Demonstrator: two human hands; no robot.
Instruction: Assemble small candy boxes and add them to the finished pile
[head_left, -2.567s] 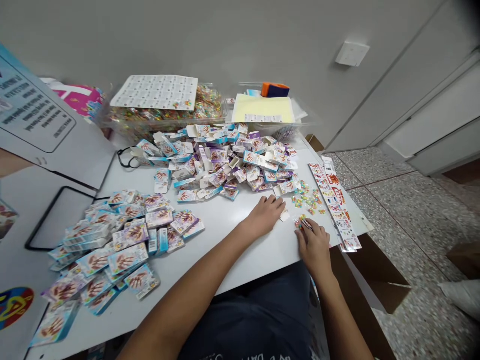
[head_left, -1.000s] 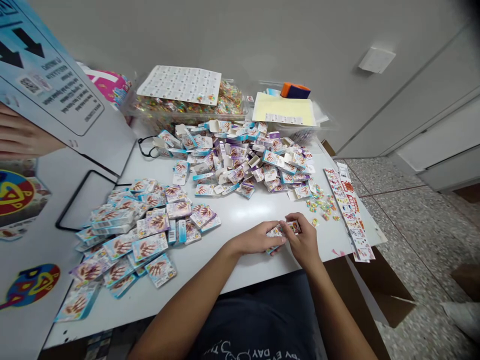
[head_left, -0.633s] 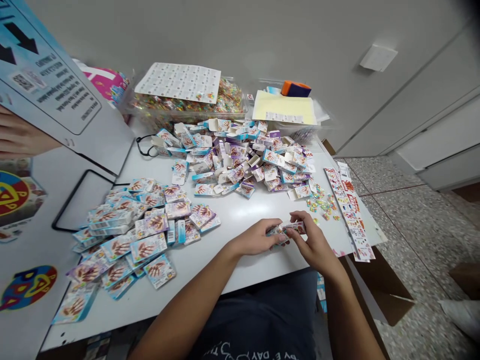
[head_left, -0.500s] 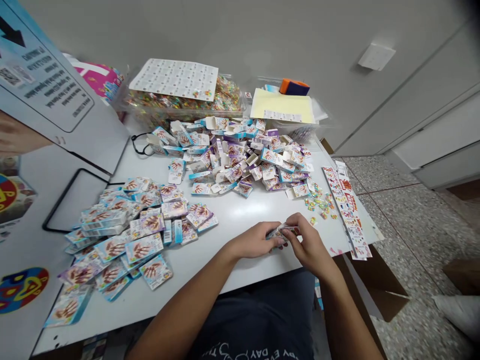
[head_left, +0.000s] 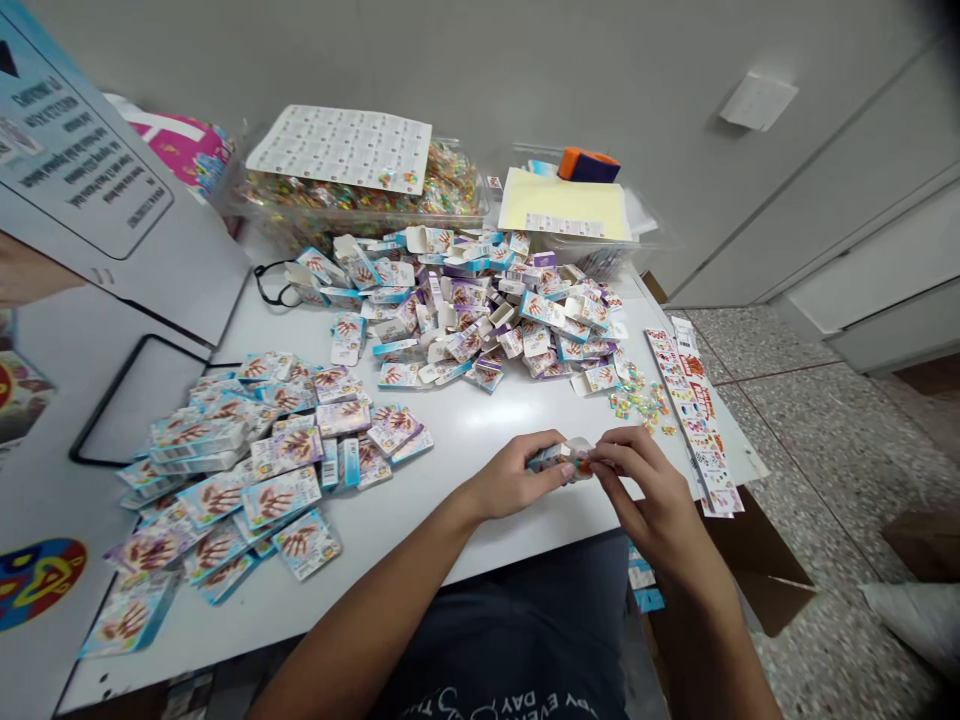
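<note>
My left hand [head_left: 525, 472] is closed around a small blue and white printed box [head_left: 551, 457] above the front of the table. My right hand [head_left: 643, 480] is at the box's right end, thumb and fingers pinched together. Between the hands is a small shiny bit with orange and red on it, too small to name; I cannot tell what the right fingers hold. A pile of flat, closed boxes [head_left: 281, 495] lies to the left. Behind the hands is a heap of open boxes [head_left: 469, 320]. Small colourful pieces [head_left: 637, 398] are scattered at the right.
A clear tub of colourful packets [head_left: 360, 210] stands at the back with a label sheet [head_left: 341, 148] on it. Beside it, another clear tub [head_left: 645, 240] holds a yellow sheet [head_left: 562, 205] and an orange and navy object [head_left: 589, 165]. Sticker strips [head_left: 694, 420] lie near the right edge.
My right hand has moved right and turned, from the box's side to its end. More of the box and a shiny orange bit now show. The view has shifted slightly.
</note>
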